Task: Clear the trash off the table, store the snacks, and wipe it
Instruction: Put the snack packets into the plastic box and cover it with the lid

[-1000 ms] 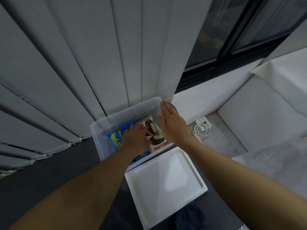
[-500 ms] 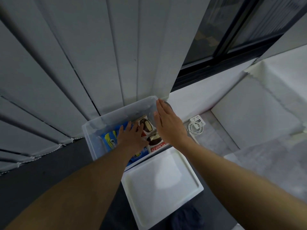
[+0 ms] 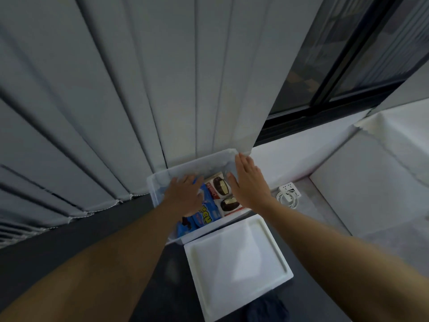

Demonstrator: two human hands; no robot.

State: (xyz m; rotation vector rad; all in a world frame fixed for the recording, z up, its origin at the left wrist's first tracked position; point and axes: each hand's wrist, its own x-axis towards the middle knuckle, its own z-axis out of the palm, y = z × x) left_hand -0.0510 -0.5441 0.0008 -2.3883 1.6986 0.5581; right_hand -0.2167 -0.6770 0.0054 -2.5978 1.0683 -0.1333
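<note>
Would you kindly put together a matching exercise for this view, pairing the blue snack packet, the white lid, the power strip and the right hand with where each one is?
Things:
1. blue snack packet
2. white lid
3. power strip
4. right hand

Places:
A. on the pale floor, right of the clear bin
B. open, over the bin's right side
C. inside the bin, under the left hand
D. flat on the dark surface, on the near side of the bin

Pairs: 1-C, 2-D, 3-A, 4-B.
</note>
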